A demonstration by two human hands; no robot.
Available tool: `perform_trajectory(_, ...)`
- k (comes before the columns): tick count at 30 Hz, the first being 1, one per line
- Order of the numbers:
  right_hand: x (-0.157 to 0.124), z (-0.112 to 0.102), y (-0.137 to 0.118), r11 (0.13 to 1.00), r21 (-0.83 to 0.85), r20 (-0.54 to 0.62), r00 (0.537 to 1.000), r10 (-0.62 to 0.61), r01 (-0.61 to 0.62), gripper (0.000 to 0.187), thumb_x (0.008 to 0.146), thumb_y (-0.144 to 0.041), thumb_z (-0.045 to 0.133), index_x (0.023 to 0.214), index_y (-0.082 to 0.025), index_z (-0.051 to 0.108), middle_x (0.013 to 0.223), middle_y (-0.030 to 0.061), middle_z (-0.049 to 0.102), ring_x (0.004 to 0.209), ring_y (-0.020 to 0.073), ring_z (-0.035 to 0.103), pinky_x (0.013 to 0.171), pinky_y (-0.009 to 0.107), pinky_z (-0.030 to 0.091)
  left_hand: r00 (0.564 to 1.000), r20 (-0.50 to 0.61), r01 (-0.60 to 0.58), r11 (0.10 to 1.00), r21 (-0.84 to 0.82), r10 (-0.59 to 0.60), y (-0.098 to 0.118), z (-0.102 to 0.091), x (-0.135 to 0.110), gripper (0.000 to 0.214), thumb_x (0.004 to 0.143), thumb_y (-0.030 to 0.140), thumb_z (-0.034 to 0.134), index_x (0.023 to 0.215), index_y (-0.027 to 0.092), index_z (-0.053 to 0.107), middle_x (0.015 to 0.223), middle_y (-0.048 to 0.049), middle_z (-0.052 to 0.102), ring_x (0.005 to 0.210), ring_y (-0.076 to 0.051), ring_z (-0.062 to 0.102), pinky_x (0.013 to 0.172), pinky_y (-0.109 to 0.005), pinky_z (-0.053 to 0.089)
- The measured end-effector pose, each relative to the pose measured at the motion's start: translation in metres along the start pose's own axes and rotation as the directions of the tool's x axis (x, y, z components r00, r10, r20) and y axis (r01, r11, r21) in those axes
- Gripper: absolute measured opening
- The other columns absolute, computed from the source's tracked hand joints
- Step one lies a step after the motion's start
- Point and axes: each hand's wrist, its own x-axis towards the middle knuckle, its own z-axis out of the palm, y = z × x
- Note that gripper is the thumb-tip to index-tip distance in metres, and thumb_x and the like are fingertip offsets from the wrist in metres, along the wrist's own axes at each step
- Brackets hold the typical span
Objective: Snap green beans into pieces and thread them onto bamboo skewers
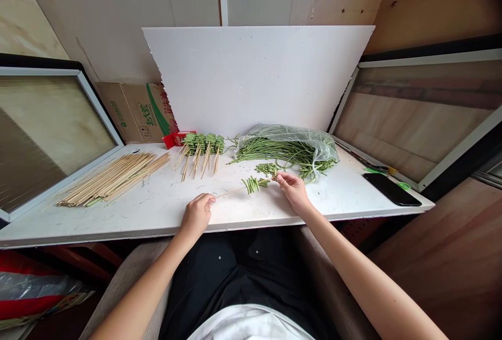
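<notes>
My left hand is closed in a pinch on the near end of a thin bamboo skewer lying just above the white tabletop. A folded bundle of green long beans sits threaded on the skewer's far part. My right hand is closed on the right end of that bean bundle. A small loose pile of cut beans lies just behind my right hand.
A heap of bare skewers lies at the left. Several finished bean skewers rest at the back. A plastic bag of long beans lies behind the right hand. A black phone lies at the right edge, and a cardboard box stands at the back left.
</notes>
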Motion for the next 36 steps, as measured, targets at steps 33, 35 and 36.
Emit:
perform_trajectory(33, -0.0016, 0.0002, -0.0008, 1.0, 0.015, -0.047, 0.999, 0.026, -0.026, 0.039, 0.071, -0.059, 0.086, 0.084, -0.022, 0.082, 0.103, 0.0114, 0.08, 0.105, 0.0333, 0.071, 0.091, 0.043, 0.055, 1.0, -0.003, 0.025, 0.999, 0.045, -0.025, -0.0019, 0.0017, -0.0007, 0.035, 0.077, -0.004, 0.045, 0.084, 0.019, 0.07, 0.083, -0.0037, 0.073, 0.078, -0.02, 0.069, 0.07, -0.028, 0.051)
perform_trajectory(35, -0.0015, 0.0004, 0.0006, 1.0, 0.007, -0.068, 0.997, 0.027, -0.027, 0.043, 0.068, -0.06, 0.087, 0.086, -0.022, 0.082, 0.104, 0.0124, 0.08, 0.1, 0.0332, 0.073, 0.089, 0.045, 0.056, 1.0, -0.008, 0.018, 0.999, 0.05, -0.018, -0.0019, 0.0019, -0.0007, 0.034, 0.077, -0.004, 0.045, 0.083, 0.019, 0.07, 0.083, -0.0038, 0.073, 0.077, -0.02, 0.069, 0.07, -0.029, 0.052)
perform_trajectory(36, -0.0013, 0.0004, 0.0012, 1.0, 0.001, -0.075, 0.997, 0.025, -0.025, 0.044, 0.068, -0.061, 0.087, 0.086, -0.021, 0.082, 0.104, 0.0129, 0.08, 0.099, 0.0331, 0.073, 0.088, 0.045, 0.057, 1.0, -0.009, 0.016, 0.998, 0.054, -0.015, -0.002, 0.002, -0.0006, 0.034, 0.077, -0.004, 0.045, 0.083, 0.019, 0.07, 0.083, -0.0039, 0.073, 0.077, -0.02, 0.069, 0.07, -0.029, 0.052)
